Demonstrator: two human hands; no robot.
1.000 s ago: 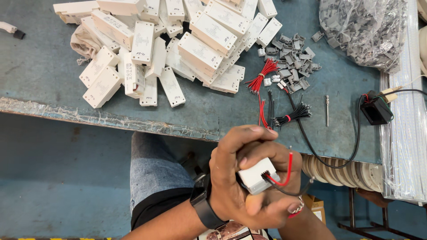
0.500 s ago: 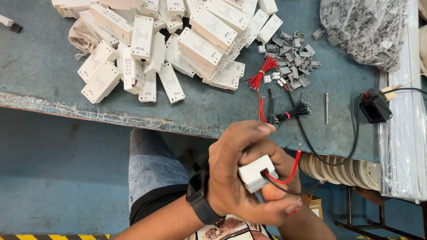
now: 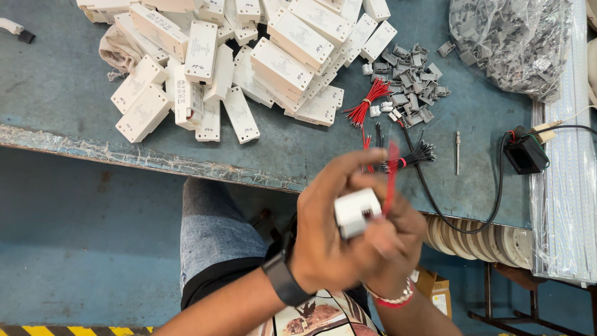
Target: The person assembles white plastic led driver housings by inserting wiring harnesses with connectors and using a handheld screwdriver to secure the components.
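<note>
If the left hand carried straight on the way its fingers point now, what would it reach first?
Most likely the bundle of black wires at the near edge of the bench. The left hand, holding the white box, points up and right towards it. Depth is unclear; it may pass above.

Worn teal workbench (image 3: 74, 106) above blue floor (image 3: 81, 249).

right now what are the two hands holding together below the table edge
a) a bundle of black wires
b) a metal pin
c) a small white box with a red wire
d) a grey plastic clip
c: the left hand and right hand close around a small white box, with a red wire rising from it.
</note>
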